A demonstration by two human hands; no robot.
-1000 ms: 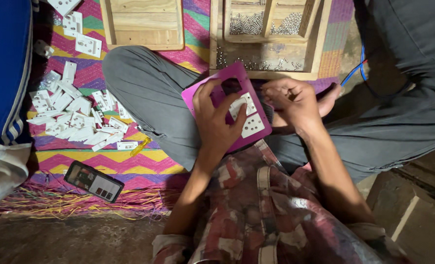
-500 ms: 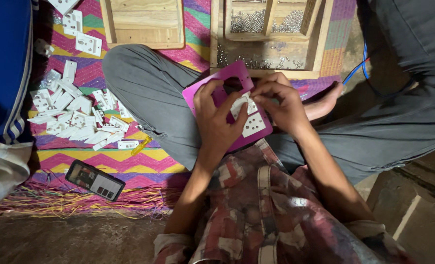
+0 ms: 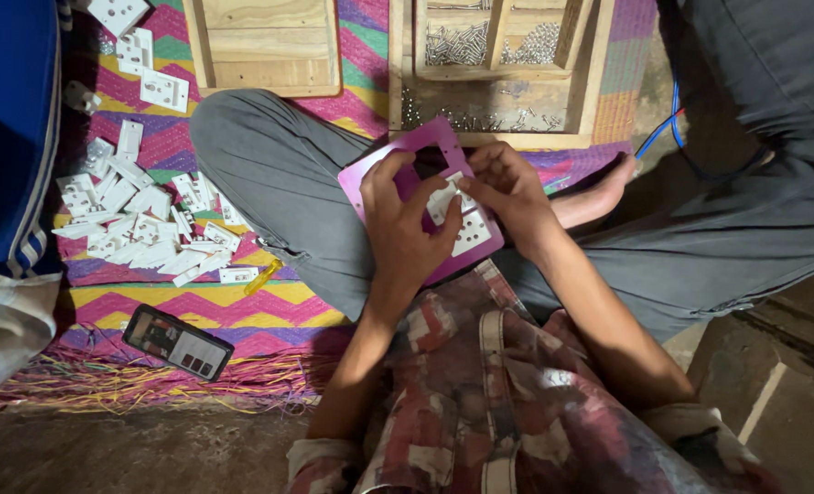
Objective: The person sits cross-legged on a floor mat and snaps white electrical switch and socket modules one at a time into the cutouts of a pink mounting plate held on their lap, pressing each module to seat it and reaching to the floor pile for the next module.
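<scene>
On lap, L hand (image 3: 405,220) clamps flat pink plastic plate (image 3: 398,176) w/ white socket inserts (image 3: 469,233); R hand (image 3: 507,187) pinches one at plate's R edge

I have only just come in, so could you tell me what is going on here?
A person sits cross-legged on a bright woven mat with a pink plate on their lap. The left hand steadies the plate, while the right hand presses a small white plastic part onto it. A heap of similar white parts lies on the mat to their left, a phone nearer, and a wooden tray of screws ahead.
</scene>
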